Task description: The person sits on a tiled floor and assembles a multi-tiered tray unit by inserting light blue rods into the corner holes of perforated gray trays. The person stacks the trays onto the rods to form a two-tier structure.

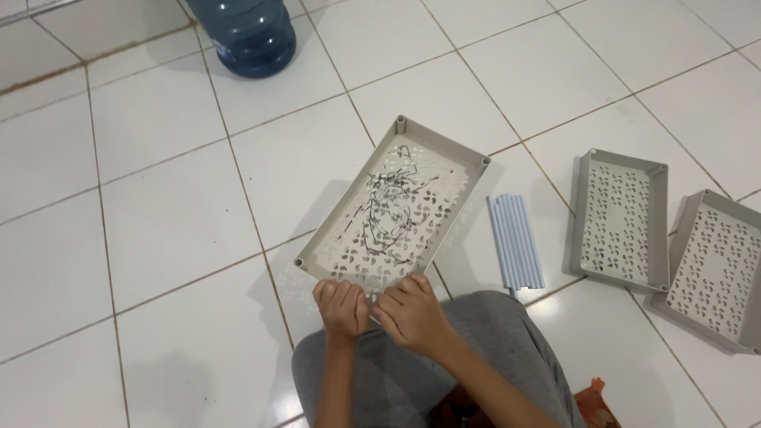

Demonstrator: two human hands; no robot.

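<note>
Both hands meet at the near edge of a grey perforated shelf tray (394, 208), which tilts away from them over the white tiled floor (158, 222). The left hand (342, 306) curls its fingers over that edge, grasping it; the right hand (412, 311) closes on the same edge just beside it. A bundle of pale tubes (516, 241) lies to the right of the right hand, two more grey trays (620, 219) farther right. A blue water jug (246, 33) stands well beyond the hands.
</note>
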